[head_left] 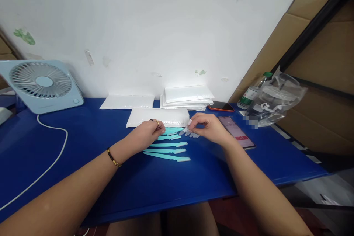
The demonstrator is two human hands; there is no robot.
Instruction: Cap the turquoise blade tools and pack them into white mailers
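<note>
My left hand [151, 132], wearing a ring, is closed in a pinch on a turquoise eyebrow razor [173, 130], its handle mostly hidden by the fingers. My right hand [208, 127] pinches a small whitish plastic cap [189, 122] between thumb and fingertips, just right of the razor's tip. Several more turquoise eyebrow razors [167, 156] lie spread in a row below my left hand, heads pointing right. A few small clear plastic caps [190, 134] rest on the blue table [132, 195] under my right fingertips.
Behind my hands lie a white padded envelope [157, 116], another envelope [127, 101] and a stack of envelopes [188, 96]. A phone [238, 132] and an orange-edged phone [221, 106] lie right, near a bottle [250, 94] and plastic bag [276, 99]. A fan [44, 84] stands left.
</note>
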